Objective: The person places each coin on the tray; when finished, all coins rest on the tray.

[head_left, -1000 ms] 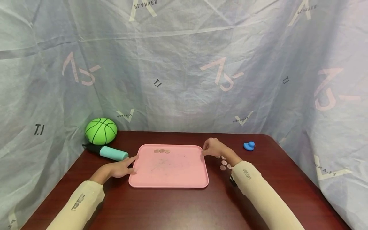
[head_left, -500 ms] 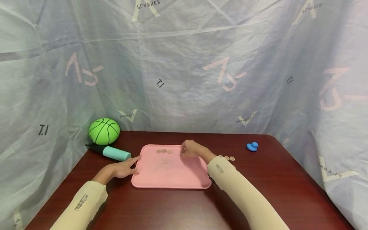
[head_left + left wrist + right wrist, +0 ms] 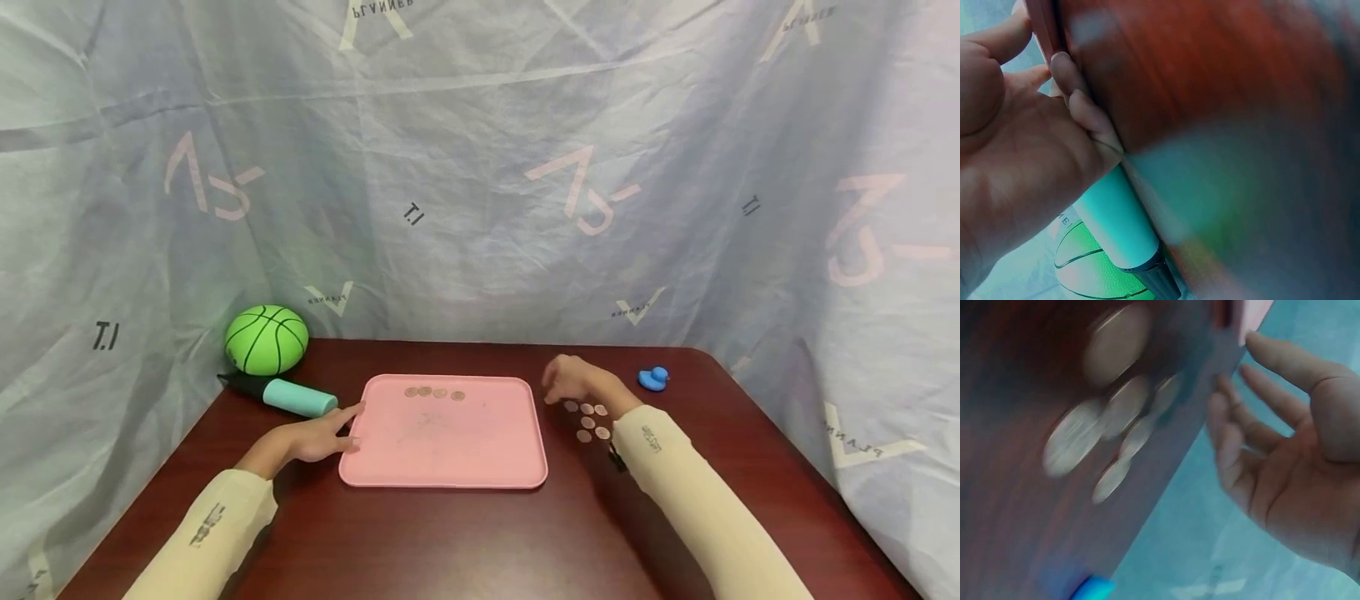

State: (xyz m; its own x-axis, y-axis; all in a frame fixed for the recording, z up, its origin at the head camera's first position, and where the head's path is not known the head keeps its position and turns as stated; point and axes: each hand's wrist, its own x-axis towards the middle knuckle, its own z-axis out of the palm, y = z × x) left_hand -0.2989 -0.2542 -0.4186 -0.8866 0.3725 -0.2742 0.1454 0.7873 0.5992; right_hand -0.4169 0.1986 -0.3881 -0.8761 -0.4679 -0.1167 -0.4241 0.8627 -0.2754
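A pink tray (image 3: 450, 454) lies on the table with a row of several coins (image 3: 440, 393) near its far edge. My left hand (image 3: 315, 437) rests at the tray's left rim, thumb and fingers spread and touching it. To the right of the tray, my right hand (image 3: 573, 379) hovers close to a loose group of coins (image 3: 587, 422) on the table. In the right wrist view the fingers (image 3: 1272, 353) are loosely bent with nothing between them, and the blurred coins (image 3: 1072, 437) lie beside them.
A green ball (image 3: 266, 340) sits at the table's back left corner. In front of it lies a turquoise and black cylindrical object (image 3: 300, 398), close to my left hand. A blue toy duck (image 3: 654, 379) stands at the back right. A grey cloth (image 3: 480, 208) hangs behind.
My right hand moved left over the tray's far side, then back right to the loose coins. One more coin now lies at the row's right end. My left hand has stayed at the rim.
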